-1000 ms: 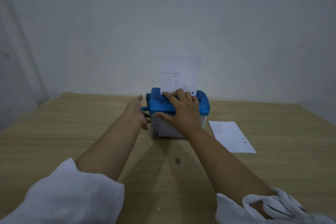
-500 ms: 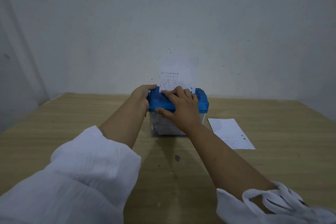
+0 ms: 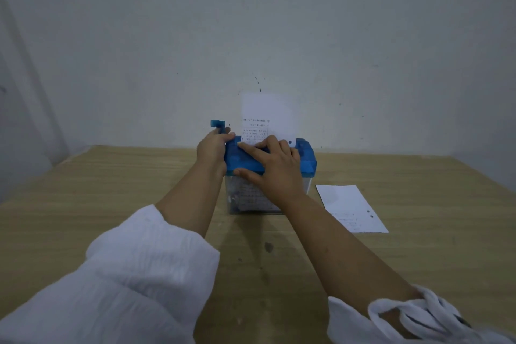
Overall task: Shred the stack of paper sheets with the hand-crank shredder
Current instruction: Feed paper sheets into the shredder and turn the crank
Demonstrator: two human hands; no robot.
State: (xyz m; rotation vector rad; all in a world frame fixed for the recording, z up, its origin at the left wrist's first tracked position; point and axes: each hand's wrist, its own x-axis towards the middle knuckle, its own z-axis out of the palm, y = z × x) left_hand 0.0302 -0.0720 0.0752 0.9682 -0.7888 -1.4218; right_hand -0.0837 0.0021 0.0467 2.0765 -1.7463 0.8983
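Inside the clear bin (image 3: 306, 186), paper shreds (image 3: 247, 198); left fingers (image 3: 220, 137) around the crank (image 3: 218, 124), right fingers (image 3: 258, 146) flat on the blue lid (image 3: 305, 160).

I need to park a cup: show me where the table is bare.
Bare table lies left of the left arm to the table's edge, and right of the loose sheet to the right edge. Crowded: the middle, where the left hand grips the crank and the right hand rests on the shredder.

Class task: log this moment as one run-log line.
step: shredding unfinished | left hand: grips crank | right hand: presses flat on shredder lid | sheet: upright in slot | spare sheet: lies on table
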